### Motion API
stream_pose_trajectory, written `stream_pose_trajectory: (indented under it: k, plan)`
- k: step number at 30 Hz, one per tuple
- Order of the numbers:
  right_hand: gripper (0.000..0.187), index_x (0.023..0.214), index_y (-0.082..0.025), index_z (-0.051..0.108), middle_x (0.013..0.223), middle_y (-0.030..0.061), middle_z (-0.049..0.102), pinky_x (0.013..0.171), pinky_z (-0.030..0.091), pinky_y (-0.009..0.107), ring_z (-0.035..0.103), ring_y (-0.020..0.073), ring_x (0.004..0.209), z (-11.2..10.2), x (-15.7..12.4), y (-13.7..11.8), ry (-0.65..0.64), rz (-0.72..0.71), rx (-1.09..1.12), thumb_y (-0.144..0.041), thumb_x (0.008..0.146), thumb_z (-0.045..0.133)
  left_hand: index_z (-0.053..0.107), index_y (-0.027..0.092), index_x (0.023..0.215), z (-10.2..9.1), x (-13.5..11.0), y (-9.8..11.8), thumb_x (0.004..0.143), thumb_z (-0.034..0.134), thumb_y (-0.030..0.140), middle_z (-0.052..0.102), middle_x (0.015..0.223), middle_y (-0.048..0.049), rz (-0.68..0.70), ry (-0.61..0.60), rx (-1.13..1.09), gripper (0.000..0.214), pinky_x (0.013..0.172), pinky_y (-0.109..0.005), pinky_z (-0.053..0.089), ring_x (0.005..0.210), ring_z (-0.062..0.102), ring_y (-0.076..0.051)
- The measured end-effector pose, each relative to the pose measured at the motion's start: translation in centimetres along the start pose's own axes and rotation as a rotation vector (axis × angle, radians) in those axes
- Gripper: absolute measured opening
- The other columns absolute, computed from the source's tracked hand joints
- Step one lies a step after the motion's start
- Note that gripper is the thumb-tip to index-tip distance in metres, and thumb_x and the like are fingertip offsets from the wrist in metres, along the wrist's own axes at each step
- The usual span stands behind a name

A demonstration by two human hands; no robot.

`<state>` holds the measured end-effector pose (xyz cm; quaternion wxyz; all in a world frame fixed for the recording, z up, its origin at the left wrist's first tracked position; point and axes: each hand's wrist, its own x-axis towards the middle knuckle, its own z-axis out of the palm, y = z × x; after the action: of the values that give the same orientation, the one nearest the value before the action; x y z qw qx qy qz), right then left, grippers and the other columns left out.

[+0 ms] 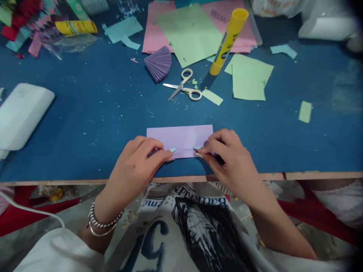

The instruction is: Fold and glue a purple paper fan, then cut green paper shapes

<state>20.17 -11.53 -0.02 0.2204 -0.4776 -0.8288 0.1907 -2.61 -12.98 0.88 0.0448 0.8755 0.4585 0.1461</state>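
A rectangular strip of light purple paper (181, 136) lies flat near the table's front edge, its near edge folded in a narrow band. My left hand (141, 156) pinches that edge at the left, thumb and fingers closed on it. At the right, my right hand (228, 155) pinches the same edge between thumb and index finger. Beyond the paper lie scissors (181, 86) with white handles, their blades spread. A pleated purple paper fan (159, 64) rests just behind them.
A yellow glue stick (228, 43) stands upright behind the scissors. Green paper (251, 77) and pink sheets (150, 30) lie toward the back. A white device (25, 113) sits at the left, another yellow glue stick (76, 27) at the back left. Small paper scraps dot the blue table (99, 102).
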Motion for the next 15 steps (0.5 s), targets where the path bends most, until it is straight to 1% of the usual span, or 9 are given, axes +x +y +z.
stream_pose_trajectory:
  k: [3,5,8,10,13,15]
  plan:
    - [0.011,0.079,-0.014,0.056,0.086,0.0069,0.047,0.065,0.036,0.027,0.042,0.0173,0.084,0.0,0.0,-0.1,-0.016,-0.014,-0.056,-0.017,0.086,0.049,0.063,0.021,0.098,-0.1,-0.1,-0.3,0.081,0.058,0.035,0.061,0.092,-0.0057,0.093,-0.001,0.068,0.023,0.074,-0.036,0.041,0.086,0.051,-0.022]
    - [0.012,0.079,-0.014,0.057,0.087,0.0079,0.047,0.065,0.037,0.028,0.041,0.018,0.084,0.0,-0.1,-0.1,-0.013,-0.027,-0.092,-0.017,0.086,0.048,0.064,0.022,0.099,-0.1,0.0,-0.5,0.078,0.059,0.04,0.06,0.094,-0.0057,0.067,-0.007,0.029,0.028,0.075,-0.036,0.042,0.088,0.051,-0.022]
    - [0.013,0.082,-0.014,0.061,0.091,0.0092,0.05,0.069,0.038,0.03,0.042,0.019,0.085,-0.4,-0.2,0.0,-0.008,-0.068,-0.152,-0.02,0.086,0.049,0.066,0.025,0.092,0.2,0.2,-0.7,0.077,0.062,0.036,0.059,0.093,-0.0037,-0.053,0.027,-0.129,0.019,0.075,-0.032,0.043,0.086,0.05,-0.018]
    - [0.014,0.087,-0.016,0.063,0.096,0.0096,0.053,0.073,0.039,0.033,0.043,0.0202,0.087,-0.8,-0.3,0.2,-0.027,-0.111,-0.202,-0.023,0.085,0.051,0.068,0.025,0.087,0.3,0.3,-0.7,0.077,0.063,0.033,0.059,0.091,-0.0027,-0.094,0.068,-0.182,0.013,0.075,-0.03,0.043,0.085,0.05,-0.017]
    - [0.018,0.096,-0.018,0.062,0.102,0.0091,0.056,0.076,0.04,0.035,0.045,0.0219,0.092,-1.1,-0.5,0.6,-0.07,-0.158,-0.247,-0.028,0.084,0.053,0.067,0.023,0.087,0.5,0.3,-0.6,0.079,0.062,0.029,0.061,0.09,-0.0029,-0.056,0.065,-0.131,0.012,0.077,-0.033,0.042,0.087,0.051,-0.018]
    - [0.018,0.097,-0.018,0.062,0.103,0.0086,0.057,0.075,0.04,0.035,0.047,0.0219,0.093,-1.1,-0.4,0.9,-0.077,-0.185,-0.242,-0.028,0.084,0.054,0.066,0.022,0.09,0.5,0.2,-0.5,0.08,0.061,0.025,0.062,0.09,-0.0029,-0.016,0.064,-0.08,0.012,0.08,-0.035,0.041,0.09,0.052,-0.019]
